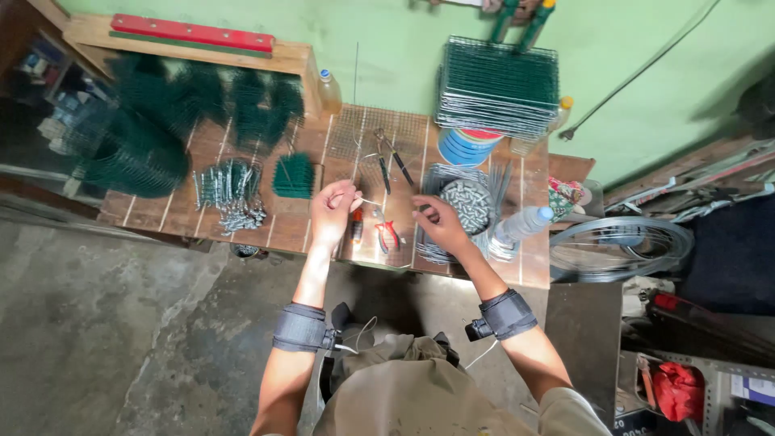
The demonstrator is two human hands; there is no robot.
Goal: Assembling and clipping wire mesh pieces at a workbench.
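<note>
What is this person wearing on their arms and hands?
The hands, left hand and right hand, are bare, without gloves. Each forearm carries a wide dark strap: left band, right band. Thin pale cables trail from the bands. No sleeves cover the forearms.

On the workbench [202, 218], the heap of metal parts [232, 192] lies left of the left hand [333, 211], while the bowl of small pieces [467, 202] sits just beyond the right hand [440, 224]. The pliers [387, 234] lie between both hands, the plastic bottle [521, 228] right of the bowl, and the stack of wire grids [498, 85] behind it
</note>
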